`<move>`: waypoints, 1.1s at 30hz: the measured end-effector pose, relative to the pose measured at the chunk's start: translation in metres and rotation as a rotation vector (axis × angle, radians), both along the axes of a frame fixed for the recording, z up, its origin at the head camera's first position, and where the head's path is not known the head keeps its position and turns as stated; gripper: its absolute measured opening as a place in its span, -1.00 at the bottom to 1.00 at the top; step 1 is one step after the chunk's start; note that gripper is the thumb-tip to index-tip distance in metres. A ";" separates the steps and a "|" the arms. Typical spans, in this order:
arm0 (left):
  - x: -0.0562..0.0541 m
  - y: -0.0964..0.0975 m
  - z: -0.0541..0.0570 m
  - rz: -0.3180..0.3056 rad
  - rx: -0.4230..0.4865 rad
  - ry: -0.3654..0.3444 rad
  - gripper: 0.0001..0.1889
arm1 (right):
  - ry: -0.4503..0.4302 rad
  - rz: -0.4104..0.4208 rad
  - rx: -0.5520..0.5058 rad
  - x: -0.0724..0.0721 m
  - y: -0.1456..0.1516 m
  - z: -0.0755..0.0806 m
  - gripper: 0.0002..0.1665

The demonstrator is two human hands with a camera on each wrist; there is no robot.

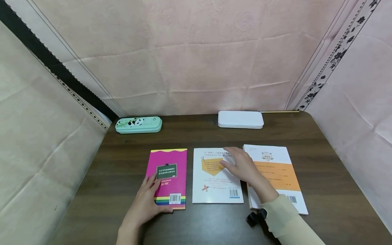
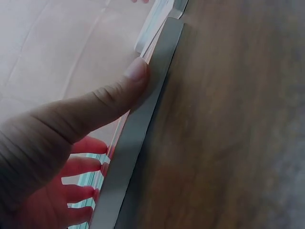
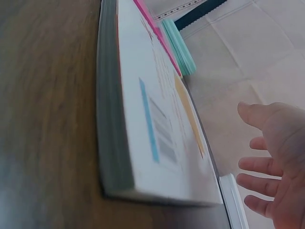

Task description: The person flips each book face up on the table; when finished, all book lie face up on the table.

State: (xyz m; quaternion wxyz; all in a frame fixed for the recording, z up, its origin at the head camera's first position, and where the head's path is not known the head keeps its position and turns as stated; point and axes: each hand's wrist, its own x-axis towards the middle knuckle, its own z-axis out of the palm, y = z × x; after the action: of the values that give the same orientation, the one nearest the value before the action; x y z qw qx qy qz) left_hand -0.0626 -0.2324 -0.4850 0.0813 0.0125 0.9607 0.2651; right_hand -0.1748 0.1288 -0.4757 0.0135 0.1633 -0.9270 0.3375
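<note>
Three books lie in a row on the dark wooden table. My left hand (image 1: 146, 203) rests at the magenta book (image 1: 167, 158), its fingers extended over the left side of the cover. In the left wrist view, the thumb (image 2: 112, 102) touches that book's near edge. Over the middle white book (image 1: 211, 190), with its yellow pentagon, hovers my right hand (image 1: 245, 166), fingers spread and holding nothing. The right wrist view shows a gap between this hand (image 3: 286, 157) and the white book (image 3: 152, 176). My right forearm partly covers the white book with an orange band (image 1: 275, 175).
A mint pencil case (image 1: 150, 126) with a panda print stands at the back left of the table (image 1: 101, 190). A white case (image 1: 240, 119) is at the back right, beside a thin stick (image 1: 280, 111). Pale cloth (image 1: 199, 61) hangs around the table. A black wrist device (image 1: 257, 217) sits at my right sleeve.
</note>
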 end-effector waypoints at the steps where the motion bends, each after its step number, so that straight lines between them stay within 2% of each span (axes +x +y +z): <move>1: 0.000 -0.001 -0.001 0.002 0.001 0.000 0.27 | 0.000 0.006 -0.005 -0.001 -0.002 0.000 -0.27; 7: 0.009 -0.004 -0.003 0.051 -0.022 -0.029 0.45 | 0.020 0.063 -0.027 -0.011 -0.016 -0.002 -0.28; 10: 0.013 -0.004 -0.004 0.082 0.006 -0.042 0.52 | 0.002 0.082 -0.034 -0.016 -0.022 -0.004 -0.28; 14: 0.013 -0.004 -0.007 0.111 0.057 -0.045 0.53 | -0.031 0.100 -0.042 -0.021 -0.029 -0.006 -0.29; 23: 0.007 -0.009 -0.009 0.075 0.114 -0.002 0.42 | -0.081 0.163 -0.045 -0.036 -0.044 -0.007 -0.27; 33: 0.004 -0.024 -0.003 0.043 0.134 -0.030 0.20 | -0.075 0.245 0.027 -0.057 -0.067 -0.012 -0.27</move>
State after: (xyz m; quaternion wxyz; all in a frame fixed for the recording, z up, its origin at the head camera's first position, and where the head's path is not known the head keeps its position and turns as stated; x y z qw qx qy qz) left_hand -0.0589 -0.2559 -0.4882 0.0890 -0.0067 0.9395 0.3308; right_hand -0.2313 0.0622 -0.4878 -0.0646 0.2626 -0.9045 0.3299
